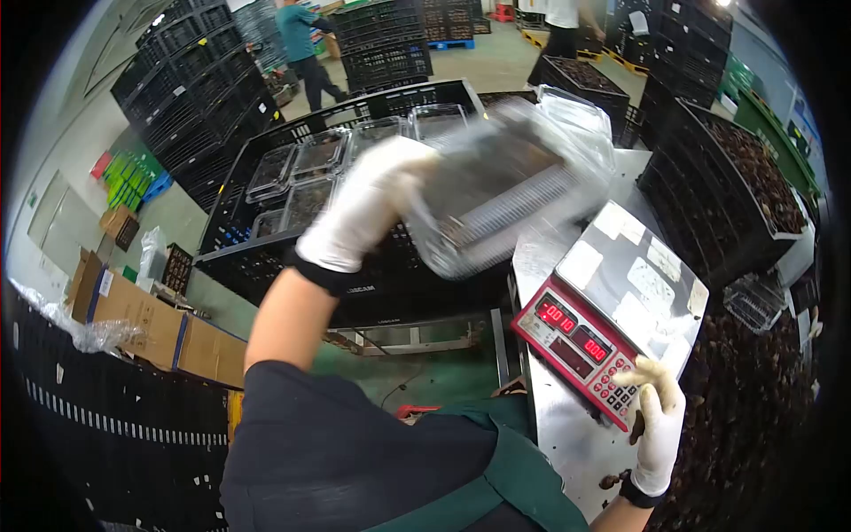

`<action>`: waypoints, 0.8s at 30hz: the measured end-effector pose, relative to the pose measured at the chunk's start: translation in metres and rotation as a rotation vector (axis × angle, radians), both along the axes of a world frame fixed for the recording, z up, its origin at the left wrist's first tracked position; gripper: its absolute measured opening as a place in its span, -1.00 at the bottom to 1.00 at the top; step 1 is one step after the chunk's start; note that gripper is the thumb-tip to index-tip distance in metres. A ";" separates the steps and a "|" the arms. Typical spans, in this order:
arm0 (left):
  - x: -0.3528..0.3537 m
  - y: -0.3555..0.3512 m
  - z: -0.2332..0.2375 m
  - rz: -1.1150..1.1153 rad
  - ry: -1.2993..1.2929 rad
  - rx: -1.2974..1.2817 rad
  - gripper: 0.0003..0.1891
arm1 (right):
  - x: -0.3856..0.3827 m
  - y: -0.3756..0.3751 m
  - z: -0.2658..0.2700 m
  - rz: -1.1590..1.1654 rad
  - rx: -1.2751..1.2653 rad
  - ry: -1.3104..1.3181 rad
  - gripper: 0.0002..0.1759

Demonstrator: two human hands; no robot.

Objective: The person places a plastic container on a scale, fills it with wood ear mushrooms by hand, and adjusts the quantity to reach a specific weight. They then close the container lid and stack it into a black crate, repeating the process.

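Note:
My left hand (372, 195), in a white glove, is closed on the near side of a clear plastic clamshell box (505, 182). The box is tilted and blurred by motion, so its contents cannot be made out. It hangs in the air between the black crate (355, 266) and the scale. My right hand (658, 417), also gloved, has its fingers apart at the keypad corner of the red digital scale (567, 341). A bare metal weighing plate (634, 279) tops the scale, and its red display shows digits.
Several filled clear boxes (319, 155) sit in the black crate. More clear boxes (576, 115) are stacked behind the held one. Dark brown pieces lie heaped (745, 417) at right, with a clear box (753, 301) on them. Two people (301, 44) stand farther back.

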State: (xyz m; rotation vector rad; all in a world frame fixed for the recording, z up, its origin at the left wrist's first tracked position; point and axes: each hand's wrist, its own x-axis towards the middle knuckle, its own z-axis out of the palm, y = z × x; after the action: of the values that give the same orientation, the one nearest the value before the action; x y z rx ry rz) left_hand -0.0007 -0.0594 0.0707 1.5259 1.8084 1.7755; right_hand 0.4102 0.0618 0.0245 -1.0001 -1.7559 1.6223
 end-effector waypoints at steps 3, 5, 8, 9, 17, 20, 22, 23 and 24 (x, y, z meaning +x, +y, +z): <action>-0.056 -0.078 0.037 0.455 -0.182 0.032 -0.81 | 0.032 0.002 -0.028 -0.121 0.024 -0.020 -0.68; -0.111 -0.131 0.035 0.705 -0.105 0.062 -0.73 | 0.051 -0.002 -0.030 -0.207 -0.024 -0.003 -0.67; -0.190 -0.224 0.010 0.861 -0.239 -0.062 -0.77 | 0.094 -0.007 -0.057 -0.291 0.021 0.032 -0.60; -0.205 -0.246 0.000 0.891 -0.255 -0.158 -0.74 | 0.111 -0.011 -0.069 -0.317 0.020 0.085 -0.58; -0.180 -0.127 -0.018 0.798 0.709 -0.861 -0.67 | 0.148 -0.068 -0.088 -0.588 -0.195 0.143 -0.74; -0.127 0.033 0.012 0.318 0.881 -0.363 -0.69 | 0.134 -0.085 -0.111 -0.626 -0.023 -0.067 -0.78; -0.022 0.133 0.043 -0.028 0.947 -0.199 -0.63 | 0.125 -0.092 -0.143 -0.598 0.306 -0.341 -0.80; 0.038 0.172 0.053 -0.122 0.919 -0.194 -0.63 | 0.118 -0.095 -0.149 -0.580 0.467 -0.524 -0.82; 0.081 0.212 0.054 -0.261 0.941 -0.122 -0.62 | 0.113 -0.094 -0.156 -0.623 0.410 -0.531 -0.83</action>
State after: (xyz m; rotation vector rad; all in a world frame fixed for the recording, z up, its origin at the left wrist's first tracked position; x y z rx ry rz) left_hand 0.0803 0.1522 0.1246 2.6452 1.8294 0.8254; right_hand 0.5237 -0.0325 -0.1316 -1.6464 -1.7312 0.6129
